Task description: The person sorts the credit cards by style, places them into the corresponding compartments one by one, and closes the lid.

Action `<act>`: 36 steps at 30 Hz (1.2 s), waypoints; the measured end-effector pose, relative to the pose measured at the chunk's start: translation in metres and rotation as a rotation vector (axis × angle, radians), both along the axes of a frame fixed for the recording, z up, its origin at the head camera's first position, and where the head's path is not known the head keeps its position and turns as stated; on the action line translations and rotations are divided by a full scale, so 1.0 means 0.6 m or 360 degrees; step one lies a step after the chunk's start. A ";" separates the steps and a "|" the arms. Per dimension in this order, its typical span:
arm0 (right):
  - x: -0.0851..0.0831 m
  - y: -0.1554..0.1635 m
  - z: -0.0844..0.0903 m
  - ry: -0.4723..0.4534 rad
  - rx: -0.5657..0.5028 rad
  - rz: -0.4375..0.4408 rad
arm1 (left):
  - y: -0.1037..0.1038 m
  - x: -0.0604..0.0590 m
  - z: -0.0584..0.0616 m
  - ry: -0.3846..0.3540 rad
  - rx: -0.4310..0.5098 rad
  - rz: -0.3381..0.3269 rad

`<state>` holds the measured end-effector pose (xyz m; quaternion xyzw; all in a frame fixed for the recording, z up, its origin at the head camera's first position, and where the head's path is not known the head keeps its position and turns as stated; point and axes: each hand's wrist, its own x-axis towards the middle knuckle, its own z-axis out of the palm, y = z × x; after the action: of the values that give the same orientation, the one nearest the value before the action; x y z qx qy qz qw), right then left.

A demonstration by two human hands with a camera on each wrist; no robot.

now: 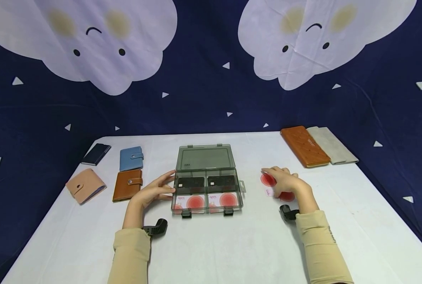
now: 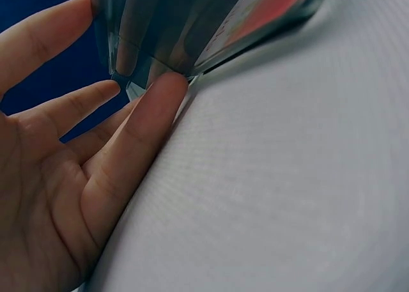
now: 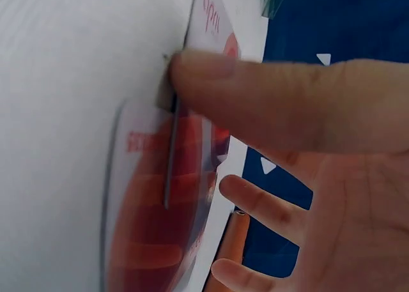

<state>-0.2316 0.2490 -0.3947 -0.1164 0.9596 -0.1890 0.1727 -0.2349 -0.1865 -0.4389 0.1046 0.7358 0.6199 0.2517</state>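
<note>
A translucent grey-green compartment box (image 1: 206, 209) lies with its lid raised. Its back compartments hold black cards (image 1: 222, 181), its front ones white cards with red circles (image 1: 228, 200). My left hand (image 1: 155, 189) steadies the box's left side, fingers fairly straight; in the left wrist view the thumb (image 2: 150, 122) touches its lower edge. Right of the box, my right hand (image 1: 285, 183) pinches a red-and-white card (image 3: 214, 23) that is tilted off the table, the thumb at its edge and the index finger mostly hidden. Another such card (image 3: 137, 209) lies beneath it.
On the left lie a black card holder (image 1: 96, 154), a blue wallet (image 1: 131, 158), a brown wallet (image 1: 124, 185) and a pink-beige wallet (image 1: 86, 186). An orange-brown long wallet (image 1: 304, 146) and a grey one (image 1: 331, 144) lie at back right. A dark cloud-print curtain (image 1: 203, 79) stands behind.
</note>
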 end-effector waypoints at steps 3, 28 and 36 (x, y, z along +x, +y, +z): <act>-0.001 -0.001 -0.003 0.0063 0.0033 -0.0004 | 0.000 -0.001 0.000 -0.0002 -0.0006 -0.0002; 0.003 -0.044 0.042 0.0475 -0.0995 -0.0504 | -0.001 0.002 0.002 0.0013 0.0016 -0.0024; 0.020 -0.109 0.054 0.0267 -0.1465 -0.0413 | -0.001 0.002 0.002 0.0011 0.0030 -0.0025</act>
<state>-0.2195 0.1833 -0.3622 -0.0749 0.7935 -0.6040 0.0003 -0.2335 -0.1872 -0.4378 0.1148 0.7300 0.6244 0.2529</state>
